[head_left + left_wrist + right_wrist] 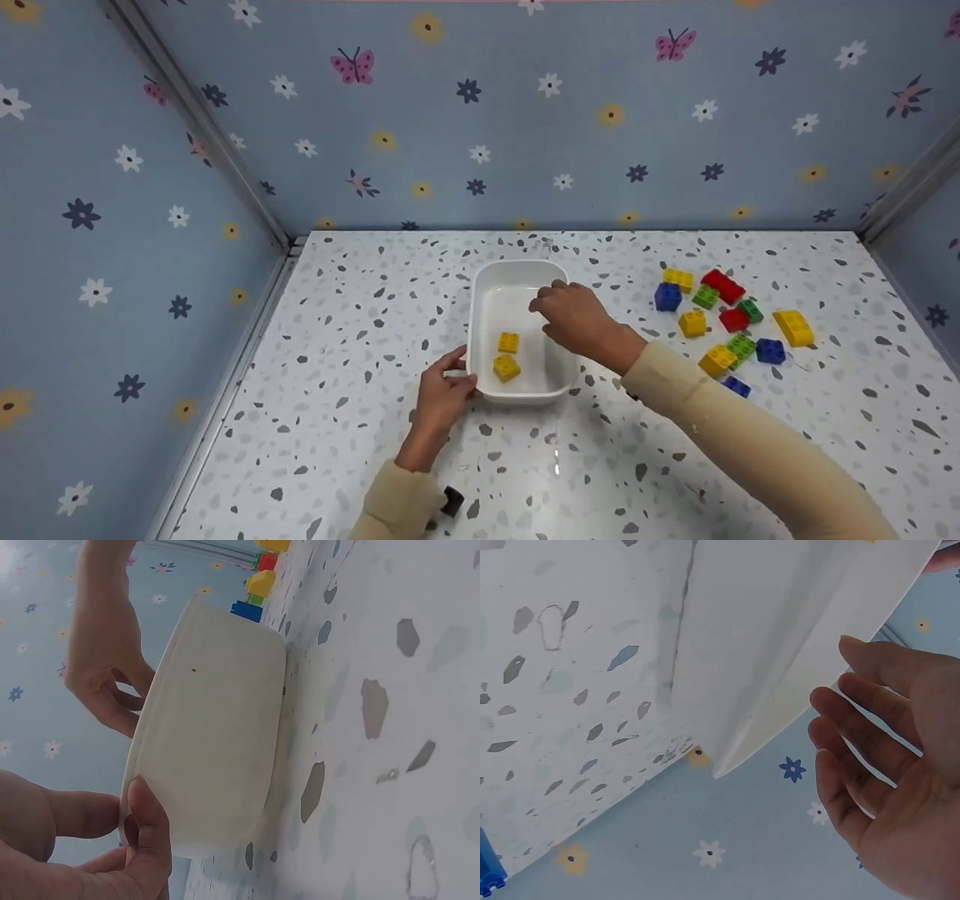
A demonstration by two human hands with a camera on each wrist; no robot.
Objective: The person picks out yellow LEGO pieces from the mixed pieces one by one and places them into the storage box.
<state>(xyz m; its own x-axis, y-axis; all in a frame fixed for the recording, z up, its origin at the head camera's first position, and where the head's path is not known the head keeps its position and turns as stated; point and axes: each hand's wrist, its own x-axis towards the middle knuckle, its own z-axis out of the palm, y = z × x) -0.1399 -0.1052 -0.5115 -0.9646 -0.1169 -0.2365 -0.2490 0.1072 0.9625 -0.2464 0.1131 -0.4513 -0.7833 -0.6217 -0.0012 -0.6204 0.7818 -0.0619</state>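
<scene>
Held container: the left-hand grip (pixel 442 394) clamps the rim of a white container (pixel 510 309); the right-hand grip (pixel 574 315), digits apart, hangs over its right wall.
The container stands on the speckled surface (pixel 360 330), its long axis running away from the person, its near left corner pinched. The right-hand grip, fingers loosely bent around nothing visible, is the nearer to the loose blocks, which lie to its right, apart from the container. Counts: one container; inside, two yellow bricks (pixel 506 368) just beside each other toward the near left; outside, four loose yellow blocks (pixel 718 361), three green blocks (pixel 706 296), three blue blocks (pixel 770 351) and two red blocks (pixel 723 286). Beyond stands a flowered wall (pixel 517 135).
</scene>
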